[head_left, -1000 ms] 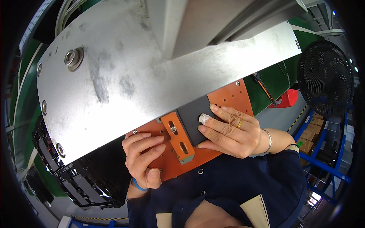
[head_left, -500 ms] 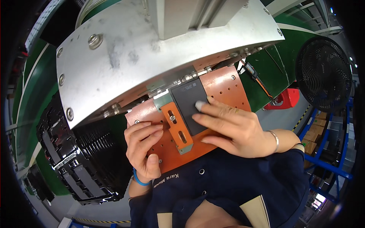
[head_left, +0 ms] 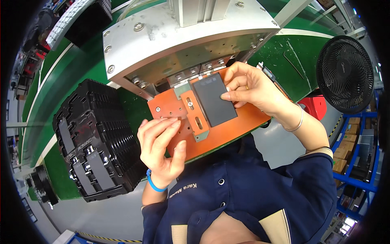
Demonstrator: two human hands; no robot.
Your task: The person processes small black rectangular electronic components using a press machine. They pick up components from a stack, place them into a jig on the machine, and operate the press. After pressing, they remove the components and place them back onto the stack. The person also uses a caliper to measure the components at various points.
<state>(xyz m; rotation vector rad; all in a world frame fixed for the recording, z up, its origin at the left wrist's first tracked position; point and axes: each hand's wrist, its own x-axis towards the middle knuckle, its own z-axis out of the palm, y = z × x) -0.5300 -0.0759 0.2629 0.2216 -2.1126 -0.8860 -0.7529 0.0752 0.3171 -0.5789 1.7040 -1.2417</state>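
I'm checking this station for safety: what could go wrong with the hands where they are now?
1. The right hand presses the dark panel right beneath the metal press head; if the head came down, its fingers could be pinched.
2. The left hand lies flat on the orange fixture plate, which overhangs the green table; uneven pressure might tip it.
3. The stacked black trays stand near the left elbow and could get knocked.

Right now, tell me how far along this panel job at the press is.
Done: the dark flat panel lies on the orange fixture plate, against its orange guide strip.
In hand: the right hand presses fingertips on the panel; the left hand rests flat on the plate.
Left: the metal press head is not down on the panel; more panels sit in the black trays.
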